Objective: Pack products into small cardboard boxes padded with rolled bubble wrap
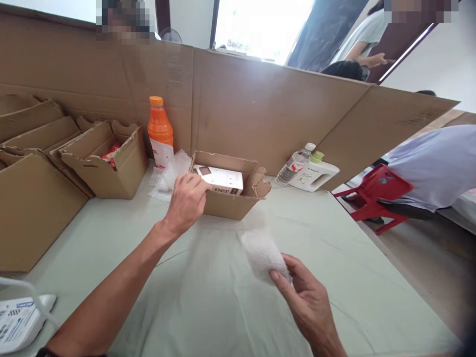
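My left hand reaches forward, its fingers curled on the near left edge of a small open cardboard box. A white product carton lies inside that box, right by my fingertips. My right hand is lower and nearer to me, pinching a blurred piece of white bubble wrap between thumb and fingers, held above the pale green table.
An orange bottle and crumpled clear plastic stand behind the box. Several open cardboard boxes line the left. A water bottle and white jug sit right, cardboard screens behind. A white device lies near left. People and a red stool are at the right.
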Available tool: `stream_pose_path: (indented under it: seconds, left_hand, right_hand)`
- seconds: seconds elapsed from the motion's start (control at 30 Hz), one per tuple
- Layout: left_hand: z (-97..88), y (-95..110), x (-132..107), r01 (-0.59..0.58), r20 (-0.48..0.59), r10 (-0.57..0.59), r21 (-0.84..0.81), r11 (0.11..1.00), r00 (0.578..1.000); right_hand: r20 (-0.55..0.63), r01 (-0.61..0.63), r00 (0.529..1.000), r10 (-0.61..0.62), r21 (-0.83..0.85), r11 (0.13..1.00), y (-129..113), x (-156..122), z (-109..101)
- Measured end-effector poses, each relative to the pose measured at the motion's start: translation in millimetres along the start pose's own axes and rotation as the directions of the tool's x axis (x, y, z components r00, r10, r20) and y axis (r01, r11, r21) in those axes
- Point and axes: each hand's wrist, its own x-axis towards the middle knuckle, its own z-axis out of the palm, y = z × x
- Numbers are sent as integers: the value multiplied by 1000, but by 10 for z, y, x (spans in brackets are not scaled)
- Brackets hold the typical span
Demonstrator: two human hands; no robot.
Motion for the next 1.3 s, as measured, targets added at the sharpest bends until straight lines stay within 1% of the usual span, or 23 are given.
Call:
stream_pose_path:
  seconds: [0.07, 0.13, 0.2, 0.27, 0.3, 0.37, 0.43, 0.47, 0.5, 0.53, 0.6, 0.67, 0.7, 0.73, 0.8, 0.9, 0.97, 1.07, 1.1, 1.13, 1.2, 1.3]
  left_hand:
    - [-49, 6, -139, -47, -15, 46, -26, 999, 999]
    - [-117, 38, -251, -52, -25, 51, -35, 998, 998]
    - [-204, 106, -331, -45, -20, 44, -38, 998, 999]
    - [-303, 218, -397, -44, -11, 44, -47, 998, 999]
    - [-353, 288, -432, -45, -7, 45, -59, 997, 999]
    - [-443, 444, -512, -42, -2, 42, -87, 995, 999]
    - [-512, 595, -601, -25, 5, 26, -116, 993, 1000]
    - [-537, 660, -643, -16, 12, 17, -132, 991, 1000]
    - [-556, 716, -681, -6, 20, 9, -148, 989, 1000]
    - [-571, 762, -713, 0, 27, 4, -166, 986, 1000]
    - [-591, 822, -756, 3, 35, 4, -197, 980, 999]
    - [-602, 846, -778, -4, 35, 12, -219, 976, 999]
    - [-605, 848, -783, -10, 36, 19, -225, 974, 999]
    - [-607, 846, -785, -15, 40, 25, -228, 973, 999]
    - [-607, 834, -787, -19, 42, 30, -229, 973, 999]
    - [-604, 815, -785, -23, 47, 35, -229, 973, 998]
    - [-604, 807, -782, -31, 49, 43, -231, 973, 998]
    - [-606, 796, -774, -32, 55, 46, -230, 973, 997]
    - [-607, 790, -771, -30, 57, 44, -229, 973, 997]
    - [-607, 784, -769, -27, 60, 41, -228, 973, 997]
    - [-606, 767, -764, -22, 63, 38, -230, 973, 997]
    - [-604, 737, -758, -21, 77, 42, -246, 969, 996]
  right_hand:
    - [-39, 4, 999, -4, -12, 1000, 24, 138, -96]
    - [-94, 34, 995, -38, -42, 999, -38, 298, -193]
    - [-162, 87, 981, -110, -146, 986, -187, 475, -277]
    - [-168, 151, 964, -208, -299, 942, -383, 660, -334]
    - [-138, 186, 958, -253, -373, 909, -479, 751, -349]
    - [-43, 274, 941, -336, -484, 831, -642, 919, -349]
    - [66, 365, 912, -404, -577, 730, -757, 1069, -315]
    - [123, 395, 901, -415, -626, 672, -805, 1138, -289]
    - [188, 409, 900, -393, -677, 612, -853, 1206, -259]
    - [257, 405, 909, -328, -729, 552, -906, 1274, -226]
    - [361, 365, 928, -94, -825, 431, -1030, 1412, -157]
    - [390, 331, 910, 138, -887, 323, -1164, 1551, -94]
    - [393, 329, 895, 209, -901, 283, -1225, 1617, -67]
    - [398, 337, 882, 251, -907, 253, -1277, 1679, -43]
    - [418, 368, 863, 285, -905, 213, -1342, 1786, 3]
    - [457, 423, 842, 288, -889, 174, -1340, 1907, 102]
    - [507, 480, 823, 257, -862, 164, -1287, 1972, 202]
    - [621, 598, 762, 185, -784, 167, -1169, 2055, 347]
    - [646, 623, 745, 165, -763, 171, -1133, 2075, 371]
    - [655, 631, 738, 160, -755, 176, -1105, 2088, 375]
    - [632, 607, 753, 182, -774, 178, -1087, 2087, 324]
    - [548, 525, 808, 216, -836, 158, -1148, 2035, 169]
